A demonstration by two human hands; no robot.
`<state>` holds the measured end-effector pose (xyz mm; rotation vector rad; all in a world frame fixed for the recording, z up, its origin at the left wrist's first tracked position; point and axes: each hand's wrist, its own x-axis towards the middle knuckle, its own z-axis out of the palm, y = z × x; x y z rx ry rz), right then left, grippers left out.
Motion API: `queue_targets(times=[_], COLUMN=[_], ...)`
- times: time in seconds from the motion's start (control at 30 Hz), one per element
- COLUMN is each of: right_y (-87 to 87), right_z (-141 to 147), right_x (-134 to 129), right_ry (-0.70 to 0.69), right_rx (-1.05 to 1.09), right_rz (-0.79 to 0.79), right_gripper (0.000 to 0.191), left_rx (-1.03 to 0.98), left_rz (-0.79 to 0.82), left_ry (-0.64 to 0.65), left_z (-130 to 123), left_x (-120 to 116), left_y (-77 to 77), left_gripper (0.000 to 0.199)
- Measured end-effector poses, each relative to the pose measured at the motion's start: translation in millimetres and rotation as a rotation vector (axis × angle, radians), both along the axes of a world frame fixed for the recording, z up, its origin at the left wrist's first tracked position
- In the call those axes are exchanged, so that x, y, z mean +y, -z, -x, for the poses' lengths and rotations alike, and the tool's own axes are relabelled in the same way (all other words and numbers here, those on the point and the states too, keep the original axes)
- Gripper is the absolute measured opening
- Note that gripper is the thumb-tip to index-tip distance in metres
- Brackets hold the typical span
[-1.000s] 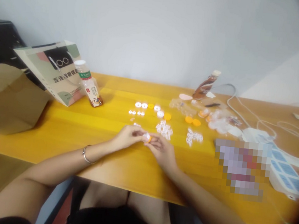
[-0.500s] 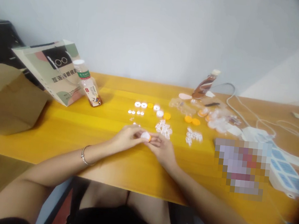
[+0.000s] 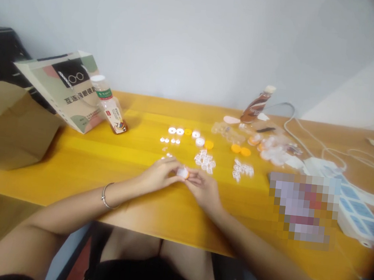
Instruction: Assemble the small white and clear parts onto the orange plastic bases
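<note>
Between the fingertips of both hands is a small round white piece with an orange rim (image 3: 182, 172), held just above the table. My left hand (image 3: 161, 174) grips its left side, and my right hand (image 3: 204, 187) pinches the orange right side. Just beyond the hands lie small white pointed pieces (image 3: 172, 141) in a short row. Behind them are white discs (image 3: 172, 130) and orange discs (image 3: 208, 145). A pile of white openwork pieces (image 3: 205, 160) lies past my right hand, with a second cluster of white pieces (image 3: 242, 169) farther right.
At the left stand a paper bag (image 3: 74, 97), a brown cardboard box (image 3: 14, 126) and a tilted-looking drink bottle (image 3: 110, 105). Back right are another bottle (image 3: 258, 104), plastic-wrapped pieces (image 3: 274, 150) and white cables (image 3: 322, 145). A power strip (image 3: 356, 209) lies at the right, beside a blurred-out rectangle (image 3: 300, 210).
The white and orange piece has turned slightly in my fingers, and the left thumb has shifted a little on it. Both hands stay in nearly the same place.
</note>
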<state>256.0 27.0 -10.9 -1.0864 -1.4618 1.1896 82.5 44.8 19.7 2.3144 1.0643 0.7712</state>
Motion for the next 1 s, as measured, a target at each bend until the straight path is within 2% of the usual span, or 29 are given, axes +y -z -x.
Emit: queue_targets(times=[0.33,0.57,0.73,0.83,1.0], right_y=[-2.8,-7.1,-6.7,-4.4,-3.3], right_z=[1.2,1.6,1.2,0.2,-1.2], right_x=[4.2,8.3,9.7,11.3,12.8], right_ry=[-0.011,-0.07,-0.058,-0.047,-0.046], right_rx=[0.033,0.072,0.073,0.099,0.18], right_rz=[0.113,0.225,0.256,0.254,0.213], right_gripper=[0.028,0.033,0.034,0.034,0.033], left_rx=[0.014,0.004,-0.103,-0.124,0.131], left_rz=[0.016,0.171,0.214,0.2,0.22], left_ry=[0.037,0.087,0.04,0.023,0.33], left_z=[6.3,14.4,16.3,21.7,34.1], left_x=[7.1,15.8,19.1,20.0,17.2], left_y=[0.7,-7.9,-4.2,-11.6,-24.2], left_gripper=[0.027,0.025,0.032,0.031,0.025])
